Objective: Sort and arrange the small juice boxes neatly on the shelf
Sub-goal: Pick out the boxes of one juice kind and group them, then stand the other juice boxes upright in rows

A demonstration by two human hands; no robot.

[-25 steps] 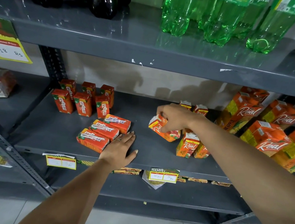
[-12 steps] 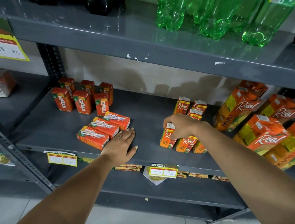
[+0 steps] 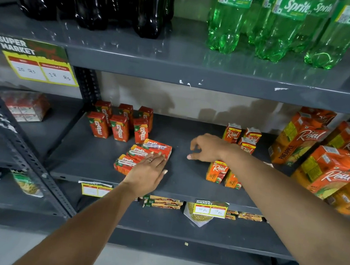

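I'm pressing my flat, spread left hand [image 3: 148, 172] onto the lying juice boxes [image 3: 144, 155]; my right hand [image 3: 206, 148] is hovering loosely curled, holding nothing.

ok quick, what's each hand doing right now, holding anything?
Left hand: open, flat on the lying Maaza boxes, gripping nothing.
Right hand: open, fingers spread, empty.
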